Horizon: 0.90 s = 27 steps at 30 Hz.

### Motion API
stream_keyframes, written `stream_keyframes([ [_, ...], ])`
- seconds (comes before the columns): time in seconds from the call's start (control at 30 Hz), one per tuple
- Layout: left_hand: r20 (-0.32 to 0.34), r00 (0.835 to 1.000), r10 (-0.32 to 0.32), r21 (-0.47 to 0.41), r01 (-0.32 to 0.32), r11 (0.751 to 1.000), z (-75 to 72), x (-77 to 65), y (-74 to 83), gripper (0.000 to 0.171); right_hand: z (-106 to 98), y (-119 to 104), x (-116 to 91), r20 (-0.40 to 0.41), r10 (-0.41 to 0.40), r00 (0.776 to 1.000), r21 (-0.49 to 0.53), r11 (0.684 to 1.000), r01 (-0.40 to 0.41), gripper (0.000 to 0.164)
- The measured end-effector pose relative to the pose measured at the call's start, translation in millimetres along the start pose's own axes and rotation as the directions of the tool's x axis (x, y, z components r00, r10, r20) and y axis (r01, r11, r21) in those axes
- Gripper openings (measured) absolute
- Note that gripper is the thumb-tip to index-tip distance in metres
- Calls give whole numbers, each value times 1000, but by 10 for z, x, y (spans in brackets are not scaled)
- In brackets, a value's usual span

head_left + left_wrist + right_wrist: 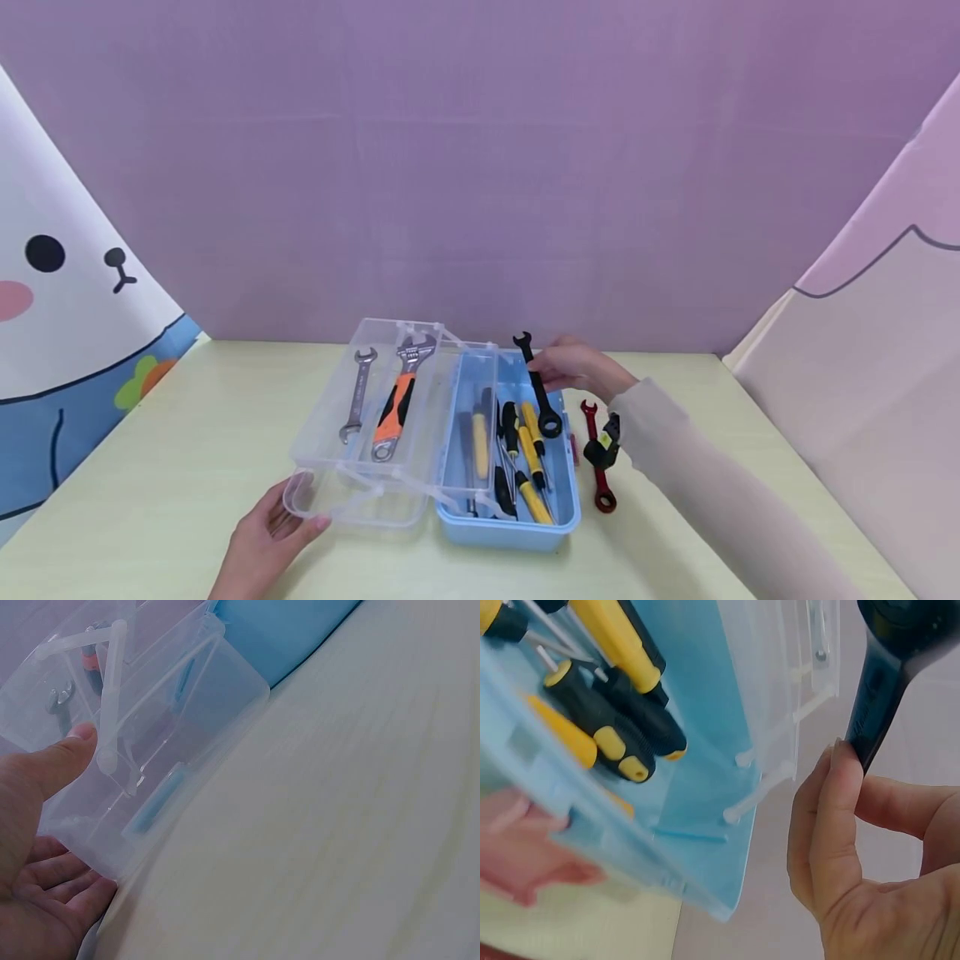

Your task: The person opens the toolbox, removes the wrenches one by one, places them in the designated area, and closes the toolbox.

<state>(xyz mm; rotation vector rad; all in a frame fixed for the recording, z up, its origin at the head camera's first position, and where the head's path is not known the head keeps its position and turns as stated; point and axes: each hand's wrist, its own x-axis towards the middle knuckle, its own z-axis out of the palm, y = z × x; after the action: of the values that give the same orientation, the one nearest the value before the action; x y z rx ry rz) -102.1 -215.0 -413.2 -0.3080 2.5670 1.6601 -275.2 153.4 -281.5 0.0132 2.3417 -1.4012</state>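
My right hand (573, 367) pinches a black combination wrench (537, 385) between thumb and fingers, above the far right side of a blue toolbox (510, 533). In the right wrist view the black wrench (877, 697) points up from the fingertips. The toolbox's clear lid (397, 512) is folded out to the left. My left hand (262, 533) holds the lid's near left corner; in the left wrist view the thumb lies over it and the fingers curl at its lower edge. A silver wrench (358, 396) and an orange-handled adjustable wrench (397, 396) lie in a clear tray.
Several yellow-and-black screwdrivers (531, 457) lie inside the toolbox, some seen through clear plastic. On the table right of the box are a red wrench (604, 492) and a small black object (600, 452). A purple cloth backdrop (465, 167) rises behind the table.
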Motion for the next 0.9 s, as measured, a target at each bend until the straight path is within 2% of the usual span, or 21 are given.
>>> stream_keyframes([
  [0.37,3,1000,-1,24,1,1000,-8,6,7,83,-153,139,-24,-7,26,1000,26,999,-26,15],
  [0.5,7,1000,-18,31,18,999,-13,19,15,84,-205,192,-43,-3,16,1000,24,1000,-16,16],
  [0.73,11,1000,-10,21,10,1000,-14,37,9,83,-295,282,-66,-4,24,1000,22,999,-24,28],
  [0.9,11,1000,-13,19,13,1000,-12,52,2,83,-353,344,-92,-12,35,999,29,999,-35,26],
])
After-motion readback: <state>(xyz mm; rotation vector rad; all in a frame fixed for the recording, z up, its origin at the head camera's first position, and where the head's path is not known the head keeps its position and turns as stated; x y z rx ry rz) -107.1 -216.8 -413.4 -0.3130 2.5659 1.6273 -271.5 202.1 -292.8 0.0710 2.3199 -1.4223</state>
